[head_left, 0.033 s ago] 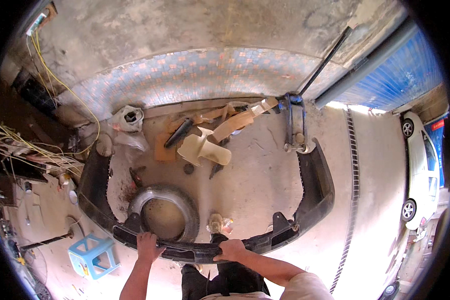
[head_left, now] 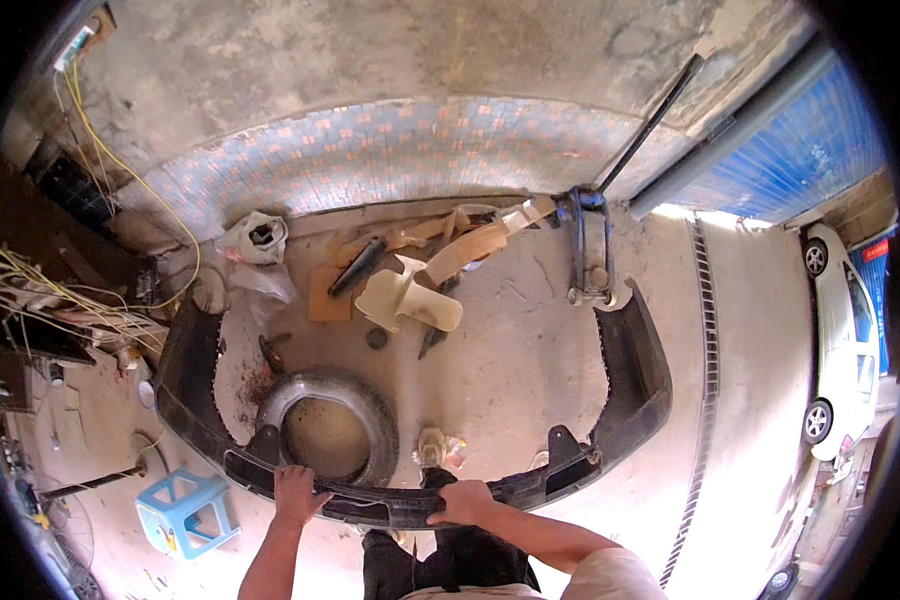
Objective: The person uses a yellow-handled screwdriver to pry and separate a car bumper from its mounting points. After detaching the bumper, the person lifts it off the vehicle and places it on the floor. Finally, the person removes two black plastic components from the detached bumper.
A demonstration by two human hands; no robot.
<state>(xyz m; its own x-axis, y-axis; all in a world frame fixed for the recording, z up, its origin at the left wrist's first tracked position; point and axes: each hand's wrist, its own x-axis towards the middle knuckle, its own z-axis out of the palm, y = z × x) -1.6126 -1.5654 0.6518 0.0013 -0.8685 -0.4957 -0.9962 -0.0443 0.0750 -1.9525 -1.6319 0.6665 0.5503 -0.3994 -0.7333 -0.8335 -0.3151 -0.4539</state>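
Observation:
A long curved black car bumper [head_left: 630, 390] spans the space in front of me, its two ends curving away from my body. My left hand [head_left: 297, 492] is closed over its near rim, left of the middle. My right hand [head_left: 460, 500] grips the same rim farther right. My dark-trousered legs are below it, with a light shoe [head_left: 430, 445] showing past the rim. A loose tyre [head_left: 370, 425] lies flat on the floor inside the bumper's curve, at left.
Cardboard [head_left: 465, 250], a cream panel [head_left: 410, 300] and a sack [head_left: 255, 240] lie by the tiled wall [head_left: 390, 150]. A blue floor jack [head_left: 590, 250] stands back right. Cables [head_left: 60, 290] and a blue stool [head_left: 185, 510] are left. A drain grate [head_left: 708, 340] and white car [head_left: 850, 340] are right.

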